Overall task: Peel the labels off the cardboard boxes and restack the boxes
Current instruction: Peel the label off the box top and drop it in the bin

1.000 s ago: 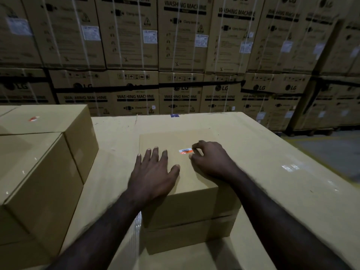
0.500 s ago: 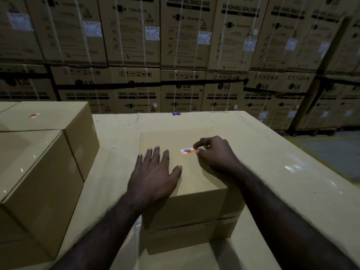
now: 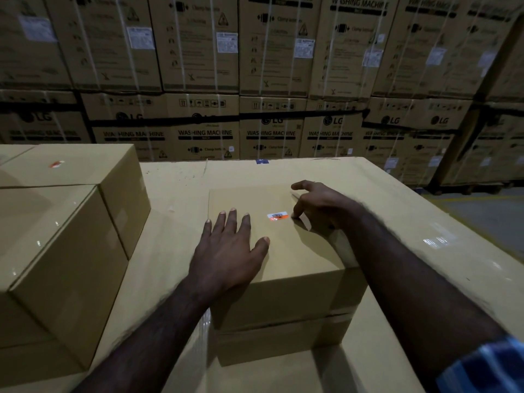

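Sleeve (image 3: 487, 367), blue check, nearest at lower right. Left hand (image 3: 229, 248) flat on box (image 3: 283, 251), fingers straight and spread, holding nothing, pinning the top. Label (image 3: 278, 216) just right of that hand, long axis left to right, stuck flat mid-top. Right hand (image 3: 317, 205) at label's right end, nearer of the two, fingertip touching that edge, fingers bent, nothing gripped yet. Lower box (image 3: 278, 344) underneath. Stack (image 3: 65, 236) to the left, well apart, another label (image 3: 56, 164) on top. Tabletop (image 3: 397, 199) beyond; cartons (image 3: 204, 80) at back. Nothing blocking.
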`<move>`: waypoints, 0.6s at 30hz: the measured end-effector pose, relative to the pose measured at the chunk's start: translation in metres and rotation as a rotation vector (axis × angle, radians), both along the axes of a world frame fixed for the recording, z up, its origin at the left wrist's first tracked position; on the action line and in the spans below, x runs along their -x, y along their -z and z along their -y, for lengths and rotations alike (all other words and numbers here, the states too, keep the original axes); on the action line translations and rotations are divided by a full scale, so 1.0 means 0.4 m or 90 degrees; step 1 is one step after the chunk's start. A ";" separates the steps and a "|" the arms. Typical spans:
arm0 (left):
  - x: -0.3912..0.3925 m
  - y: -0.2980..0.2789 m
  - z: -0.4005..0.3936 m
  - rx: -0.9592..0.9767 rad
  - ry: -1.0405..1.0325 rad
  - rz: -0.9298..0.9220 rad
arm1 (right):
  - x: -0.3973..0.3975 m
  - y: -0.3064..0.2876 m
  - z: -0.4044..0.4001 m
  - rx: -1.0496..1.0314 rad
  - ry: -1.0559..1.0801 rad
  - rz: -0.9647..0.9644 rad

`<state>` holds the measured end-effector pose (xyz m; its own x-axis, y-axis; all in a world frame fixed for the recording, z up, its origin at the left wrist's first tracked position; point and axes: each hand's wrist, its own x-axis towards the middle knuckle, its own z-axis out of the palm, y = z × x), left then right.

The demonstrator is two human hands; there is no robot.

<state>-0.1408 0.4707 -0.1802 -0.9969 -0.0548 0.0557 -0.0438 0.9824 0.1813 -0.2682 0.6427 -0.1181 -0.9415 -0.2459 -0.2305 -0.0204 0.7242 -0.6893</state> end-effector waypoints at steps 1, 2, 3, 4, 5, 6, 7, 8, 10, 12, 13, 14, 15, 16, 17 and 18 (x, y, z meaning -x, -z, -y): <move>-0.001 -0.001 -0.001 0.000 0.001 0.002 | 0.001 0.002 0.000 0.002 0.001 0.000; -0.002 -0.003 -0.002 0.001 0.001 0.003 | 0.001 0.004 -0.001 0.005 0.001 -0.001; -0.002 -0.004 -0.003 0.003 0.001 0.004 | 0.002 0.005 -0.001 0.010 -0.001 -0.001; -0.002 -0.004 -0.003 0.004 -0.001 0.004 | 0.002 0.006 -0.001 0.017 -0.001 0.001; -0.002 -0.004 -0.005 0.005 -0.003 0.003 | 0.002 0.008 -0.001 0.023 -0.002 0.003; -0.001 -0.004 -0.005 0.004 -0.005 0.002 | 0.003 0.010 -0.001 0.027 -0.005 0.002; -0.001 -0.004 -0.005 0.003 -0.006 0.002 | 0.005 0.013 -0.001 0.031 -0.008 -0.002; 0.000 -0.003 -0.005 0.002 -0.006 0.002 | 0.004 0.017 0.000 0.036 -0.015 -0.009; 0.000 -0.003 -0.003 0.001 -0.003 0.001 | 0.002 0.030 0.001 0.042 -0.042 -0.046; -0.002 -0.004 -0.001 -0.001 0.002 -0.002 | -0.006 0.047 0.005 0.049 -0.082 -0.101; -0.002 -0.004 -0.001 -0.002 0.004 -0.002 | -0.015 0.055 0.010 0.057 -0.100 -0.125; -0.003 -0.005 0.000 -0.005 0.005 -0.002 | -0.024 0.062 0.015 0.053 -0.115 -0.149; -0.003 -0.005 0.000 -0.007 0.005 -0.002 | -0.030 0.069 0.020 0.032 -0.127 -0.174; -0.003 -0.005 0.000 -0.008 0.006 -0.001 | -0.034 0.072 0.023 0.004 -0.141 -0.197; -0.003 -0.005 -0.001 -0.008 0.005 -0.002 | -0.037 0.074 0.024 -0.017 -0.152 -0.210; -0.002 -0.004 -0.001 -0.008 0.003 -0.002 | -0.041 0.073 0.023 -0.023 -0.159 -0.213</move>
